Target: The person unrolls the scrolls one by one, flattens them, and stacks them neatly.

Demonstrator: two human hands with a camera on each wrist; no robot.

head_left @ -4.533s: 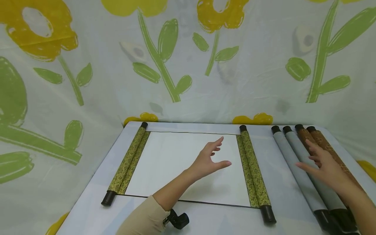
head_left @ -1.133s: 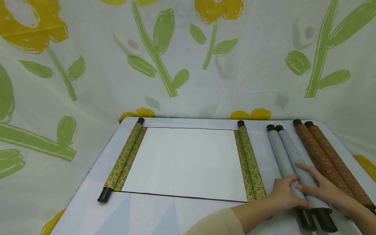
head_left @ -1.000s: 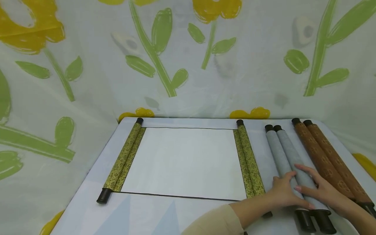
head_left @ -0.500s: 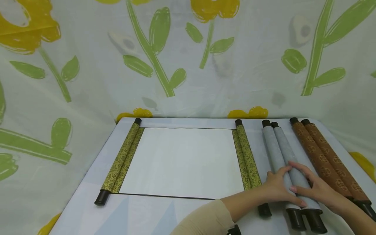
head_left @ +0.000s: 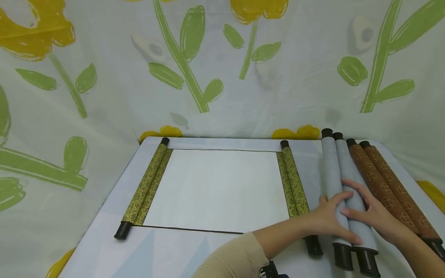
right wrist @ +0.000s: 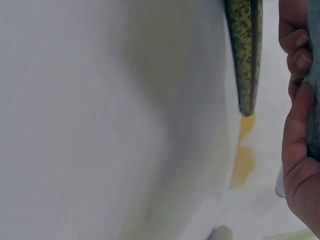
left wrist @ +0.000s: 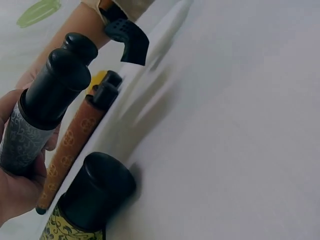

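A grey scroll, rolled up as two parallel rolls with black end knobs, is held between my two hands at the right of the head view. My left hand grips it from the left, fingers over the top and thumb underneath near the close end. From the right, my right hand curls round the other roll. The left wrist view shows the scroll's patterned grey end raised off the table. In the right wrist view, fingers of the right hand wrap the grey roll, mostly cut off by the frame edge.
An unrolled scroll with a blank white sheet and yellow-green patterned rollers lies left of the hands. A rolled brown scroll lies along the table's right side. Flowered cloth hangs behind the white table.
Both hands reached the grey scroll and took hold of it. It has come away from the brown scroll's side and risen, its far end now higher in view.
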